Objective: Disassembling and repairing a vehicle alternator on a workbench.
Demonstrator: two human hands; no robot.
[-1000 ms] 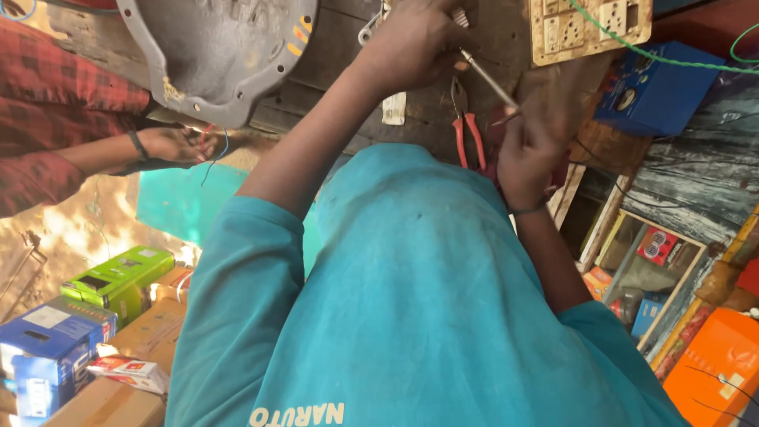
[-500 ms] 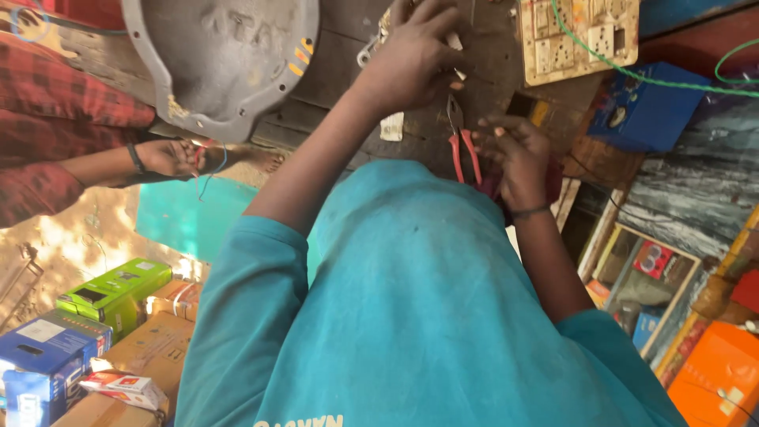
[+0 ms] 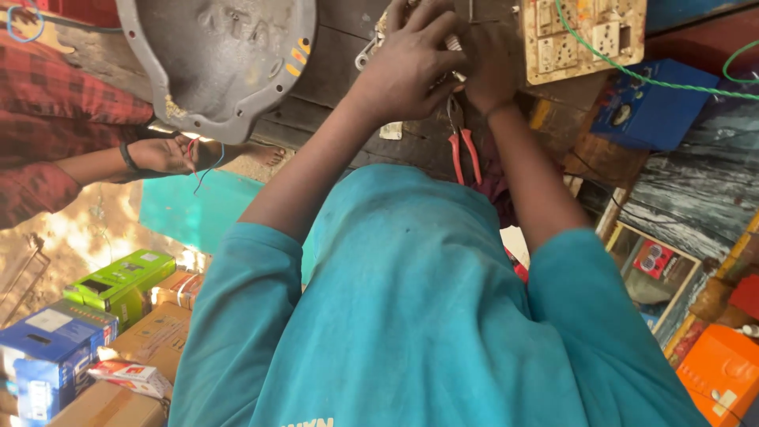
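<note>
Drawn together now at top centre of the frame, where a second ago stood well apart: left hand (image 3: 411, 63) high, right hand (image 3: 492, 69) lower and to the right with a thin rod angled between. No rod to be seen any more. Half a second ago already closing in; now knuckle to knuckle, touching. Means both hands bear on one and the same small part (image 3: 454, 41), a pale, ribbed metal bit that peeks out between them, at the top edge just left of the switchboard (image 3: 585, 35).

Left hand: clenched, fingers folded over the part from the left, thumb side tucked under. Right hand: curled tight and pressed against the left, back turned to the camera; cannot tell what lies inside, or whether anything does.

Directly under the hands, on the dark wooden bench (image 3: 340, 87), lies a pair of red-handled pliers (image 3: 465, 154), untouched, handles pointing down the frame. A chrome spanner end (image 3: 366, 55) shows just left of the left wrist.

Elsewhere: a big grey metal cover (image 3: 221, 63) at upper left; below it a co-worker's hand (image 3: 162, 154) from a red checked sleeve, pinching thin wires. Green cable (image 3: 632, 73) runs from the switchboard off to the right, over a blue box (image 3: 652, 111). Cartons stacked at lower left, an orange case (image 3: 723, 372) at lower right.
</note>
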